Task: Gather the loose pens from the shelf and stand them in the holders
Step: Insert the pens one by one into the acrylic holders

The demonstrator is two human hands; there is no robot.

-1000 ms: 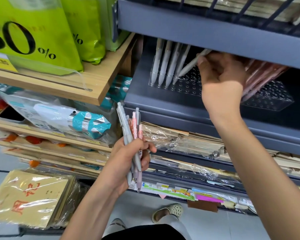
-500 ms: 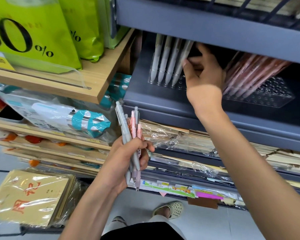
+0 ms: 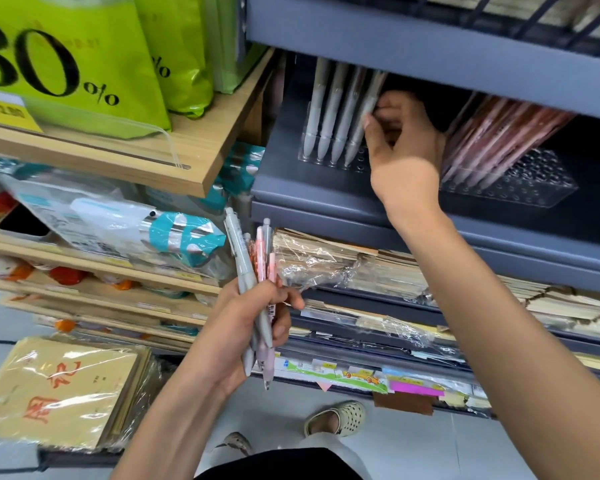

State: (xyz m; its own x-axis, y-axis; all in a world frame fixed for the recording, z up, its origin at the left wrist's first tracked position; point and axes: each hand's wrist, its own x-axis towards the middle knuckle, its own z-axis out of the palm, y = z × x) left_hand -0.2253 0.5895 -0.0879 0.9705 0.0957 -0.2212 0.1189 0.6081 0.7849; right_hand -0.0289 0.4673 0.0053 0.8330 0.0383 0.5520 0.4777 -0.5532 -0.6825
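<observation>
So the left hand (image 3: 243,327) is down low in front of the shelving. Its fingers are wrapped round a bunch of loose pens (image 3: 245,258), tips pointing down. I count two grey and two pink for sure, maybe a fifth tucked in the middle, hard to say.

The right hand (image 3: 407,157) is up inside the grey shelf (image 3: 326,202), between the two clear holders. The left holder (image 3: 359,162) has four grey pens (image 3: 329,109) standing in a row, all leaning back. The thumb is touching the rightmost pen (image 3: 360,126) and the other fingers are curled behind it. Honestly can't tell if it's pinching that pen or just resting on it.

The right holder (image 3: 537,185) has a bunch of pink pens (image 3: 492,143) leaning left, too blurry to count.
</observation>
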